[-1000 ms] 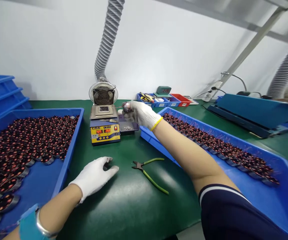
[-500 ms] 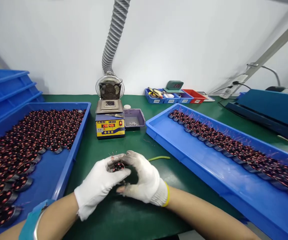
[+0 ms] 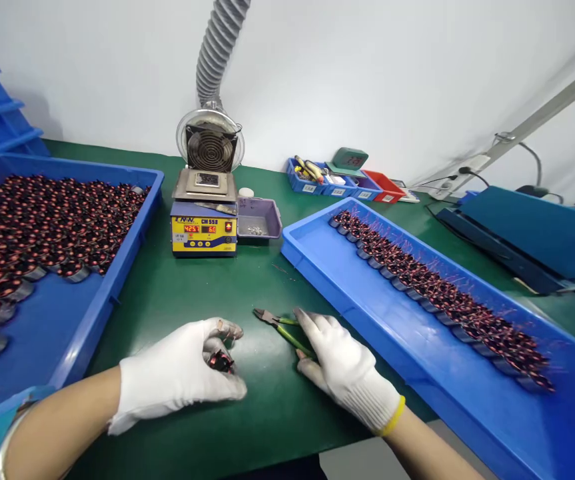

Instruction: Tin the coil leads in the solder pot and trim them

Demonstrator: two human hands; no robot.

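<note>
Left hand holds a coil, right hand over pliers, both at lower centre.
The left forearm slants in from the lower left, thumb and fingers curled round the half-hidden coil. The right hand, palm down, is half-curled about the green handles, whose ends it covers; whether it grips them is unclear.

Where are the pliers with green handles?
In the head view, the pliers are below the middle, between the left hand and the right hand, which is at their handles.
</note>
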